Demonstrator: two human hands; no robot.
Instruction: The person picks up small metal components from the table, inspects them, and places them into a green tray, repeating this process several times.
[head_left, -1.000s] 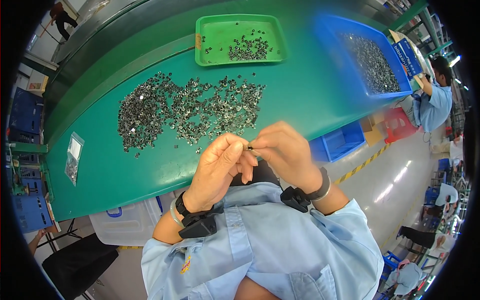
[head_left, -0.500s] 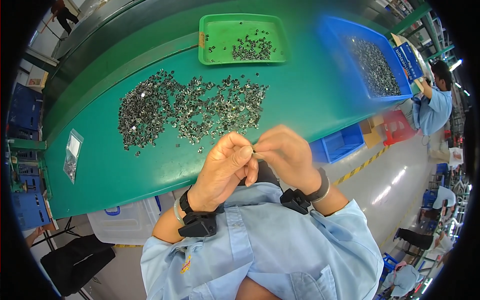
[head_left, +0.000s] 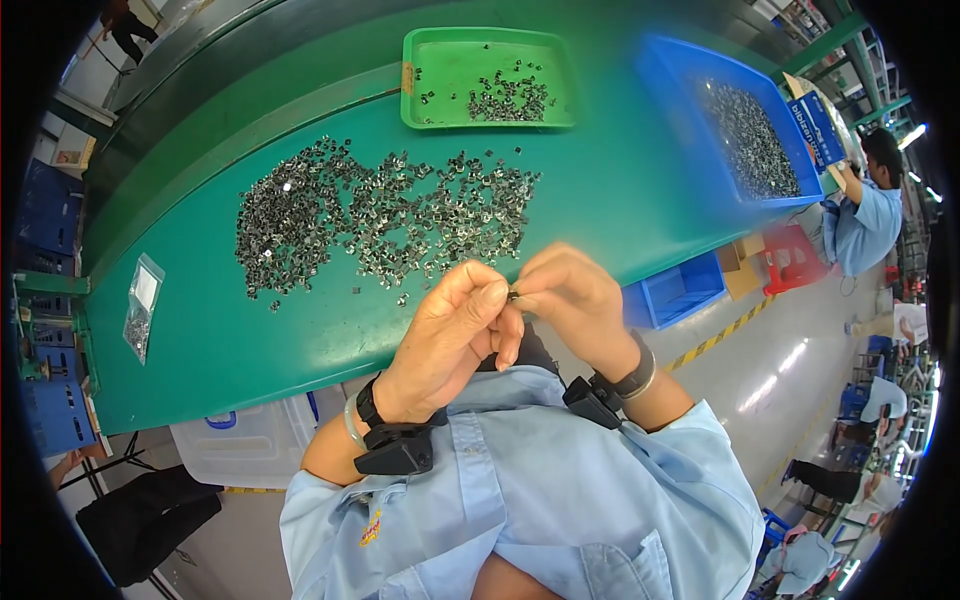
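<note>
Pinching a dark part [head_left: 513,295], both your hands [head_left: 447,322] [head_left: 575,297] apparently had the worktop [head_left: 300,345] heap [head_left: 285,220] left, fewer pieces [head_left: 508,104] lying in the green tray [head_left: 440,62].

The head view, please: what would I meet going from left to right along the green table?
Clear plastic bag, left end of the parts pile, left hand, held dark part, right hand, large blue bin.

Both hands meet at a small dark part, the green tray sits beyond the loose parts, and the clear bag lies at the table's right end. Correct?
No: the head view shows the clear bag at the left end of the table. Otherwise right: left hand and right hand meet at a small dark part, and the green tray sits beyond the loose parts.
</note>
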